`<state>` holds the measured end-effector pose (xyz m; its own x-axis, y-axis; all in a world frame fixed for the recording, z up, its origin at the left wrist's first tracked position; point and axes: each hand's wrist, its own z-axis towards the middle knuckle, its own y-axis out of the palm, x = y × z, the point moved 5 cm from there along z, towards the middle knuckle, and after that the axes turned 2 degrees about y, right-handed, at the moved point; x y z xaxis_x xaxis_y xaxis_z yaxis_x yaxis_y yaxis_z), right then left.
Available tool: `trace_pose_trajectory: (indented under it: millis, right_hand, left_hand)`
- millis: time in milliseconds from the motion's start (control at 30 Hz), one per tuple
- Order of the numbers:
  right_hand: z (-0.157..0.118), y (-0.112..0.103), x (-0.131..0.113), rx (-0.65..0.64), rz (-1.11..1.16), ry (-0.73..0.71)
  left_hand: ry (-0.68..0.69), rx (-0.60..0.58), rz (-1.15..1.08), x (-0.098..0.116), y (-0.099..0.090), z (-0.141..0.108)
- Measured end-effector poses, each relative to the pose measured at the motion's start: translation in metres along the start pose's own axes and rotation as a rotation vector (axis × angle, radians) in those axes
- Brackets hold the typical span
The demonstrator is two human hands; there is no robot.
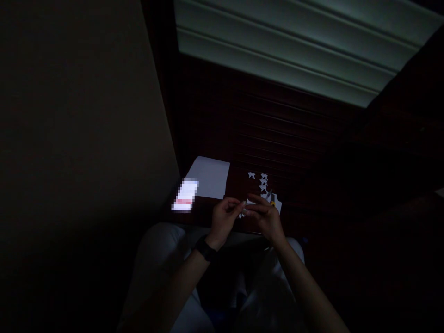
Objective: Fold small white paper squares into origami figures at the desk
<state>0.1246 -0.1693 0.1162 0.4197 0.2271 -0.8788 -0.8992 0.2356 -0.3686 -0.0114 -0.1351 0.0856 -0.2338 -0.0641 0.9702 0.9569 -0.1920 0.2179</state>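
Note:
My left hand (pixel 222 219) pinches a small piece of white paper (pixel 250 202) between thumb and fingertips. From the other side, the fingers of my right hand (pixel 270 222) close on the same piece, so the two hands almost meet. Part of the paper is covered by my fingers, and its exact shape is hard to make out in the dim light. Just beyond my right hand, a yellow-and-dark tool (pixel 272 200), perhaps a cutter, rests on a white paper sheet (pixel 279 206). Several small cut or folded white paper shapes (pixel 263 181) lie farther back on the dark table.
A large white paper sheet (pixel 211 178) lies at the table's left, with a bright, blurred-out screen (pixel 185 195) over its near corner. A wall (pixel 86 101) rises on the left. Slatted dark panelling and pale blinds (pixel 277 46) stand behind the table. My knees are below its near edge.

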Motion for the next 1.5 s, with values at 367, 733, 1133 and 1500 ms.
trace_pose_trajectory:
  millis: [367,733,1133,1500]
  right_hand:
    - [-0.001,0.001,-0.006,-0.019,0.003,-0.004]
    - [0.003,0.002,-0.012,-0.134,-0.028,-0.041]
    - [0.01,-0.003,-0.006,-0.228,0.05,-0.023]
    - [-0.013,0.017,0.019,0.245,0.207,0.143]
  left_hand:
    - [-0.033,0.026,-0.033,-0.002,-0.001,0.0]
    - [-0.064,0.042,-0.068,-0.005,-0.004,-0.001]
    - [-0.01,-0.007,0.005,0.0,0.0,0.001]
    - [-0.009,0.113,-0.056,-0.009,0.0,-0.003]
